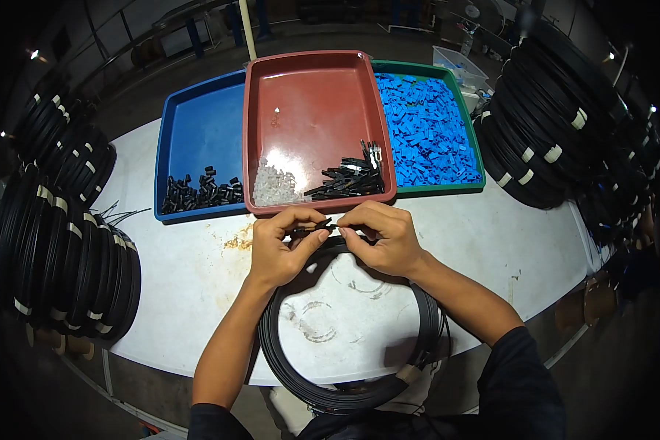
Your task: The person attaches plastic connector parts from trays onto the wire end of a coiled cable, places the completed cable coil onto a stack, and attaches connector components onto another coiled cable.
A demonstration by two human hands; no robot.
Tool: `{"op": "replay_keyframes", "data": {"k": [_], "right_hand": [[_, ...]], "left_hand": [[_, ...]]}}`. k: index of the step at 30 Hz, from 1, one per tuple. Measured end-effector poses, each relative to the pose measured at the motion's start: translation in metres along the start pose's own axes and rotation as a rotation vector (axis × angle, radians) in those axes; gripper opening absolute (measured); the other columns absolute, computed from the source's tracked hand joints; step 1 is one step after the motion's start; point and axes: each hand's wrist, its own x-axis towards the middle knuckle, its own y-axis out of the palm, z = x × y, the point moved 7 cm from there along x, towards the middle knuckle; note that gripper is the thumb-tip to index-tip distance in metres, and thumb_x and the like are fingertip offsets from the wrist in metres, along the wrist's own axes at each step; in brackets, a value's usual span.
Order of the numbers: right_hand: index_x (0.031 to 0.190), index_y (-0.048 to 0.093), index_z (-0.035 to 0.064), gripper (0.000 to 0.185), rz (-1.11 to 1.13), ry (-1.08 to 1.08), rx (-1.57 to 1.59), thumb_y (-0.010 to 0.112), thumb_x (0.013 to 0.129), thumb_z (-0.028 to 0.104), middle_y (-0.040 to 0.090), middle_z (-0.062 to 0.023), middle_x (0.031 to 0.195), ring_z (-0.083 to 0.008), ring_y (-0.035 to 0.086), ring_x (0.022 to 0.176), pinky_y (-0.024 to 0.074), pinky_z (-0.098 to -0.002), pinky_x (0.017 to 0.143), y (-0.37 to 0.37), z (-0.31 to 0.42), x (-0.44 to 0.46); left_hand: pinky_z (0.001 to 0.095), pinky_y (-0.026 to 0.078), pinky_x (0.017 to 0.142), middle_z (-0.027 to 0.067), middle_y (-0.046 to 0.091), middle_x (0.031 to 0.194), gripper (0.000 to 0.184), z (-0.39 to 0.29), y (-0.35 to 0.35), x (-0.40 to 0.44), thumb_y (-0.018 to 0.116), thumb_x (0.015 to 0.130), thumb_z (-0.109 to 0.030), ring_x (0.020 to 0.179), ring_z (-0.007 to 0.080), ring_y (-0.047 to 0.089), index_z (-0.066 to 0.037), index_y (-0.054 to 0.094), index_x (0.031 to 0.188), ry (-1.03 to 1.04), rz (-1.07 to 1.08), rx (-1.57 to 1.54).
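Note:
Close together, just in front of the red tray (312,81), are my two hands. My left hand (282,246) is closed in a pinch on a small black connector (323,226). Facing it, my right hand (381,238) pinches something small and dark at the connector's right end; its shape is mostly hidden by the fingers. Below them a coil of black cable (271,334) lies on the white table (191,271), its upper part passing under my hands. The red tray holds small clear pieces (275,185) and black connectors (348,180).
A blue tray (198,132) with black pieces stands left, a green tray (471,139) with blue clips right. Stacked black cable coils rise at the left (66,257) and right (550,125) table edges. A clear bin (458,66) sits behind.

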Motion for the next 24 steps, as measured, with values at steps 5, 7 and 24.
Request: {"op": "replay_keyframes", "data": {"k": [5, 7, 24], "right_hand": [[0.091, 0.074, 0.0013, 0.011, 0.015, 0.003, 0.017, 0.075, 0.08, -0.001, 0.069, -0.0055, 0.079, -0.0082, 0.054, 0.055, 0.0404, -0.0238, 0.047, -0.0001, 0.0011, 0.0003], [0.089, 0.073, 0.0013, 0.01, 0.029, 0.028, 0.024, 0.076, 0.08, -0.001, 0.069, -0.0068, 0.079, -0.0128, 0.059, 0.059, 0.0442, -0.0273, 0.051, -0.0003, 0.0017, 0.0002], [0.085, 0.074, -0.0003, 0.009, 0.075, -0.082, 0.043, 0.08, 0.078, 0.0, 0.07, -0.0089, 0.077, -0.0205, 0.067, 0.066, 0.0515, -0.0328, 0.057, 0.0016, 0.0055, -0.0026]], "left_hand": [[0.0211, 0.051, 0.062, 0.0063, 0.071, 0.086, 0.021, 0.0006, 0.0016, -0.0004, 0.078, 0.088, -0.004, 0.07, 0.0081, 0.064, 0.005, 0.069, 0.105, -0.034, 0.044, -0.045], [0.0217, 0.051, 0.061, 0.0065, 0.071, 0.086, 0.021, 0.0017, 0.0018, -0.0007, 0.077, 0.089, -0.005, 0.069, 0.0085, 0.064, 0.005, 0.069, 0.106, -0.034, 0.054, -0.051], [0.0239, 0.054, 0.071, 0.0062, 0.072, 0.092, 0.021, -0.0042, 0.0063, -0.0003, 0.079, 0.086, -0.004, 0.077, 0.0111, 0.067, 0.001, 0.069, 0.104, 0.017, 0.083, 0.005]]}}
